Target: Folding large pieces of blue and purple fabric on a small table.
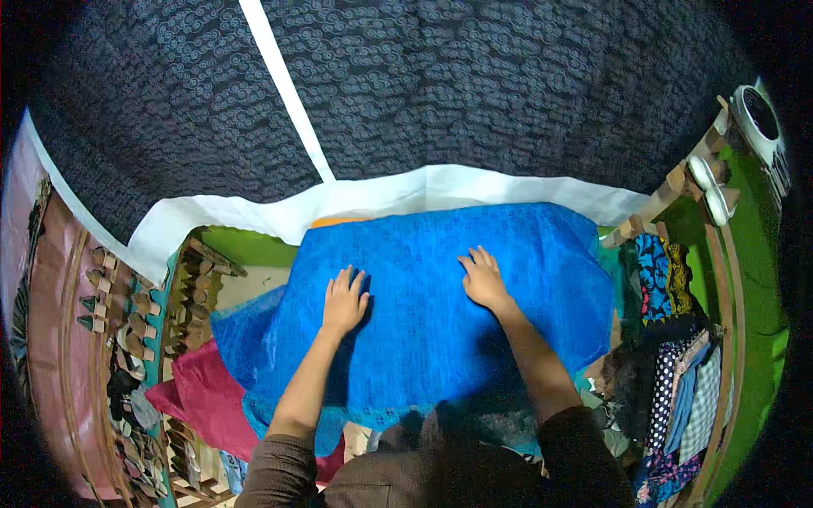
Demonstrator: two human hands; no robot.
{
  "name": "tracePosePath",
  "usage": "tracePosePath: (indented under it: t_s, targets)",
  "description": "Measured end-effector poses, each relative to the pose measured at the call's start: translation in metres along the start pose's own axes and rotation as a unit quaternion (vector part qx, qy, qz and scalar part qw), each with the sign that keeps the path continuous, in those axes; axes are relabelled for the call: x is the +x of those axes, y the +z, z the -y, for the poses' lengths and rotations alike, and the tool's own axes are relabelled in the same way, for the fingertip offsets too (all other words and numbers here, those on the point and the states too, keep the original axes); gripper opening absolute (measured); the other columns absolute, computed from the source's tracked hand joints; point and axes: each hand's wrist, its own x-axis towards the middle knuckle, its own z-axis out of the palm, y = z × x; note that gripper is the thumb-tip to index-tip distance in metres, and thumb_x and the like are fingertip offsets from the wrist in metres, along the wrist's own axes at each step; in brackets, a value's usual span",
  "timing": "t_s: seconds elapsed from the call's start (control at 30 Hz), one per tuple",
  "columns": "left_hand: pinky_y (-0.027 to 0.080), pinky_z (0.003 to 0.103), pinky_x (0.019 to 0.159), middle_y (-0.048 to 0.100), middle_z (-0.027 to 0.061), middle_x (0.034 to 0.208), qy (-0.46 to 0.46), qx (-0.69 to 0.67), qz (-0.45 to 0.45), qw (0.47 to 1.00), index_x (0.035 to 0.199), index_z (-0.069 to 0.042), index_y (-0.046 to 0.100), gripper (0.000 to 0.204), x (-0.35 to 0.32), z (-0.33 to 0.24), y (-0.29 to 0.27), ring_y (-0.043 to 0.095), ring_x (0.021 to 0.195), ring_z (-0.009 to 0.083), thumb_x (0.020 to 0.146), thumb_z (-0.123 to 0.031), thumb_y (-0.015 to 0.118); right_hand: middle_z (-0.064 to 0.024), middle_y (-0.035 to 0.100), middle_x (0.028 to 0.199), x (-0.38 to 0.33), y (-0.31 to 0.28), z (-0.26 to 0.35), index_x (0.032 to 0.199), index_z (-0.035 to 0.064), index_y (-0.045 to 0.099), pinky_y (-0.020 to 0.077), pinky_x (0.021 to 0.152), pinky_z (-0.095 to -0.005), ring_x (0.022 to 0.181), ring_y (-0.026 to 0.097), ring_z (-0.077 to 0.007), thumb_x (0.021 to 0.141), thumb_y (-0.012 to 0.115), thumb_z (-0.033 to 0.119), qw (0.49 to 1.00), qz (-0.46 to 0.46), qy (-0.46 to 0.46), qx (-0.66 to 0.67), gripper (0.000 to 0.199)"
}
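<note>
1. Has left hand [341, 306] palm down, with fingers loosely spread, gripping nothing.
2. Has right hand [483, 279] open too, with fingers slightly bent, likewise empty.
3. Lies beneath both: blue cloth [411, 296], spread wide before the torso, overlapping maroon cloth [216, 396] at left.
4. Could crease or slide if pressed unevenly, being unpinched.
5. Might bunch against white border [457, 188] if pushed too far.

Head fisheye, facing down, blue cloth [411, 313] near.

The cloth [411, 313] is bright blue, faintly patterned. It lies spread wide in the middle, mostly smooth, edges drooping.
</note>
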Motion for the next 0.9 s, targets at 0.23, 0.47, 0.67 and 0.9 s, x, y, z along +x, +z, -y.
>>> tracePosePath:
  t_s: [0.23,0.47,0.67,0.9]
  targets:
    - [0.03,0.048,0.1,0.037,0.0188,0.132,-0.015,0.006,0.068,0.998,0.126,-0.008,0.042,0.053,0.078,0.085,0.019,0.034,0.123,0.0357,0.077,-0.023,0.055,-0.0174,0.046,0.123,0.083,0.053,0.014,0.122,0.0074,0.046,0.0324,0.096,-0.0508,0.12,0.037,-0.036,0.071,0.052,0.009,0.998,0.034,0.029,-0.037,0.051]
    - [0.023,0.048,0.104,0.031,0.0154,0.137,-0.044,-0.042,0.163,0.985,0.133,-0.009,0.032,0.07,0.138,0.133,0.031,0.03,0.127,0.0283,0.07,-0.02,0.058,-0.0161,0.044,0.125,0.146,0.087,0.021,0.126,0.0074,0.04,0.0338,0.095,-0.0515,0.121,0.037,-0.0337,0.067,0.054,0.008,0.996,-0.02,0.07,-0.044,0.061]
    - [0.025,0.05,0.101,0.045,0.0139,0.127,-0.04,-0.05,0.201,0.977,0.125,-0.008,0.045,0.059,0.15,0.147,0.018,0.039,0.121,0.0275,0.07,-0.023,0.062,-0.012,0.048,0.12,0.18,0.069,0.018,0.119,0.0084,0.045,0.0242,0.101,-0.0563,0.118,0.042,-0.028,0.066,0.057,0.013,0.982,0.134,0.064,-0.113,0.054]
    - [0.047,0.04,0.071,0.058,0.0129,0.084,0.135,0.005,0.084,0.987,0.084,-0.004,0.059,0.026,0.122,0.116,-0.037,0.057,0.08,0.0321,0.065,-0.02,0.068,-0.0131,0.06,0.101,0.175,0.015,-0.005,0.103,0.0097,0.057,0.0438,0.084,-0.0418,0.101,0.055,-0.031,0.063,0.07,0.026,0.948,0.286,-0.034,-0.137,0.045]
